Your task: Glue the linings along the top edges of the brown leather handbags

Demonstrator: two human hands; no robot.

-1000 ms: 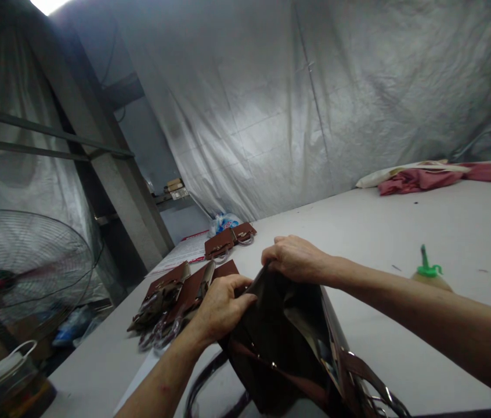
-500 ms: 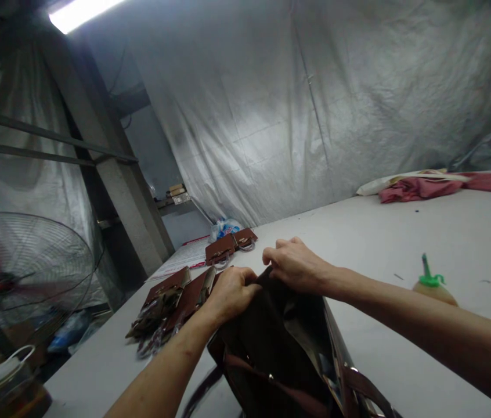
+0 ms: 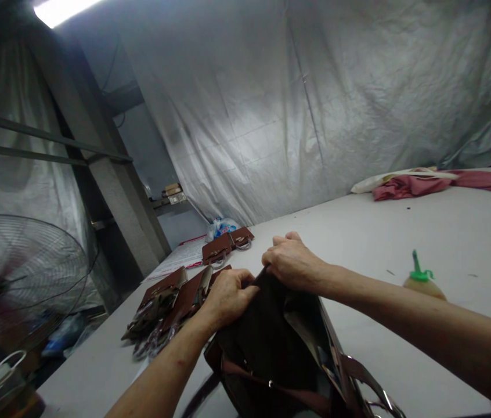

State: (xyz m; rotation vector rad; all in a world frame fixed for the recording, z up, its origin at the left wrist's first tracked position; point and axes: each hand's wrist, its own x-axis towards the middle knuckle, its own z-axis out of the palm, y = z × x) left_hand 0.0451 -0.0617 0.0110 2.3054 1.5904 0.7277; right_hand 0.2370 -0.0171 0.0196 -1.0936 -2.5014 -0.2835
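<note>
Fingers: left hand (image 3: 227, 299) and right hand (image 3: 294, 266) both curled tight, pinching the rim of the dark brown leather handbag (image 3: 271, 354).
Table: white worktable (image 3: 358, 232); handbag sits at its near edge.
Change: left hand has closed in beside right; grips now meet.

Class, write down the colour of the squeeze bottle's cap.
Green: the pointed cap on the tan squeeze bottle, head view.

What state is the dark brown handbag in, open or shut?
Open: the handbag gapes, its lining visible inside, while the left hand and right hand grip its far rim.
</note>
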